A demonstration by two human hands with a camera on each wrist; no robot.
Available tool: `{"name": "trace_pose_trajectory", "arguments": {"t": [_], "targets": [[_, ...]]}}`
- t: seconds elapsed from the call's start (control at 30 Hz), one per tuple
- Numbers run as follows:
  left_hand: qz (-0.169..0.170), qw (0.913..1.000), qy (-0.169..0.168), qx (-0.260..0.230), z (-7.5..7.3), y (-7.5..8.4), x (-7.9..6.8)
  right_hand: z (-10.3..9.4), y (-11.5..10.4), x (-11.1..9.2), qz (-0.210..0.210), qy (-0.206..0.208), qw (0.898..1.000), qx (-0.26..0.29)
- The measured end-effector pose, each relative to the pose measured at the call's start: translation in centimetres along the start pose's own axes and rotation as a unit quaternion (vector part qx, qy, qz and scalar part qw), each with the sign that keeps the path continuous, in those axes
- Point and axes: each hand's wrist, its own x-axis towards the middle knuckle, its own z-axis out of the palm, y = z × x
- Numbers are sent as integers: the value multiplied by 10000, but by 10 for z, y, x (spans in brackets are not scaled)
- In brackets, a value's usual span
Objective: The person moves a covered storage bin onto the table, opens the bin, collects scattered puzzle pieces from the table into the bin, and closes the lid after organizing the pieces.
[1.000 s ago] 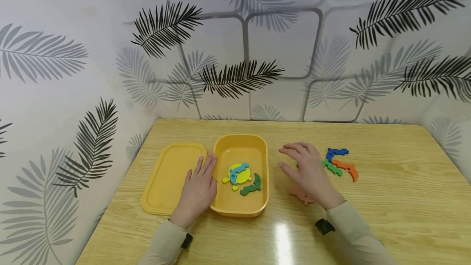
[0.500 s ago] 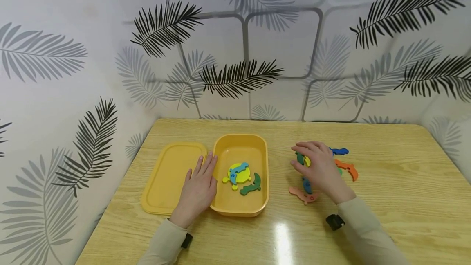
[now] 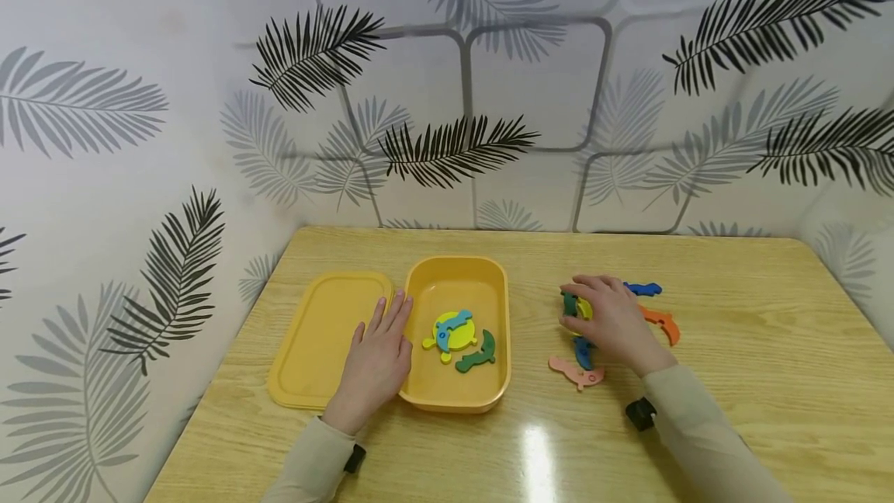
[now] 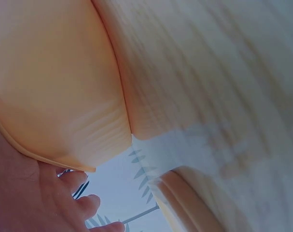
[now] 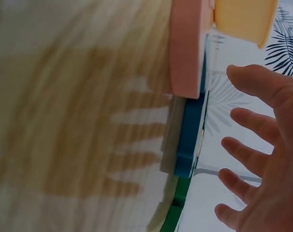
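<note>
Three toys (image 3: 462, 338) sit in one box (image 3: 457, 286) (left hand (image 3: 375, 363) outstretched against it), right hand (image 3: 615, 324) spread above others (image 3: 583, 353).

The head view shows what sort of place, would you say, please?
Perhaps an indoor play corner: a wood-look table stands by a leaf-patterned wall, bearing a yellow box and colourful toys.

The wooden table (image 3: 768, 363) bears a yellow lid (image 3: 324, 340), a yellow tub (image 3: 457, 403) and, to its right, a pink piece (image 3: 576, 372), a dark-blue piece (image 3: 583, 354), an orange piece (image 3: 663, 324), a bright-blue piece (image 3: 646, 289) and, half hidden, probably green and yellow pieces (image 3: 570, 304)
</note>
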Motion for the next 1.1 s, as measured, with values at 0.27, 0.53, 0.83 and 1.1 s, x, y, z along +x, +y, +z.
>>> {"name": "trace_pose_trajectory", "arguments": {"t": [0.27, 0.53, 0.83, 1.1], "targets": [[23, 10000, 22, -11, 0, 1, -1, 3, 5, 1, 83, -333, 9994, -90], [5, 10000, -3, -33, 0, 1, -2, 5, 8, 6, 270, -608, 9978, -69], [-1, 10000, 40, -22, 0, 1, -1, 4, 12, 9, 185, -488, 9986, -22], [-2, 10000, 63, -52, 0, 0, 1, 4, 10, 9, 292, -335, 9989, 157]]}}
